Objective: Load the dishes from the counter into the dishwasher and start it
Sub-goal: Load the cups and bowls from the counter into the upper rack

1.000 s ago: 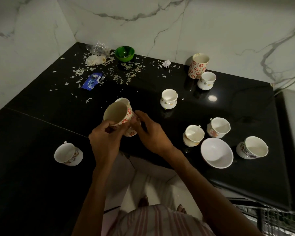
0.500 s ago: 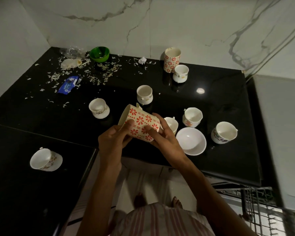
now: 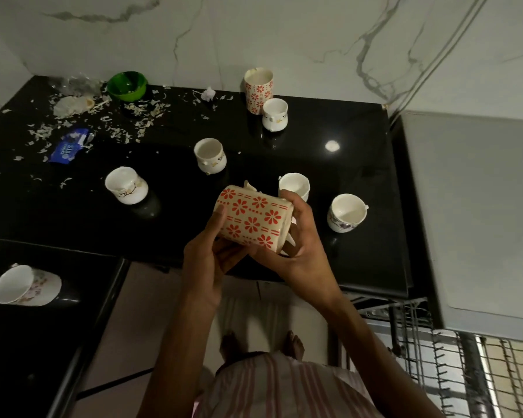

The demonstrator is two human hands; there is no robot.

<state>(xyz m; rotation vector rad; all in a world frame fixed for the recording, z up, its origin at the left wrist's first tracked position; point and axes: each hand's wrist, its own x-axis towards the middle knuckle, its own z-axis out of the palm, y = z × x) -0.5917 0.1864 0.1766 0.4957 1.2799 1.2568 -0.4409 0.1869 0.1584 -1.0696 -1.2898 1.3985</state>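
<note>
A cream mug with red flowers (image 3: 252, 218) lies on its side in both my hands above the front edge of the black counter (image 3: 360, 176). My left hand (image 3: 207, 260) grips its left end and underside. My right hand (image 3: 299, 239) wraps around its right end. A matching red-flowered mug (image 3: 258, 90) stands at the back wall. Several white cups sit on the counter: one (image 3: 274, 114) beside that mug, one (image 3: 209, 155) in the middle, one (image 3: 126, 185) to the left, one (image 3: 295, 185) behind my right hand, one (image 3: 346, 212) at the right, one (image 3: 24, 285) at the near left.
A green bowl (image 3: 127, 86), a blue wrapper (image 3: 68, 146) and scattered white peelings litter the back left of the counter. The wire dishwasher rack (image 3: 453, 363) shows at the lower right, below a grey surface (image 3: 477, 206). My bare feet stand on the floor below.
The flowered mug has been turned from mouth-up to lying on its side and has moved right with both hands. The view has shifted right, showing more of the rack.
</note>
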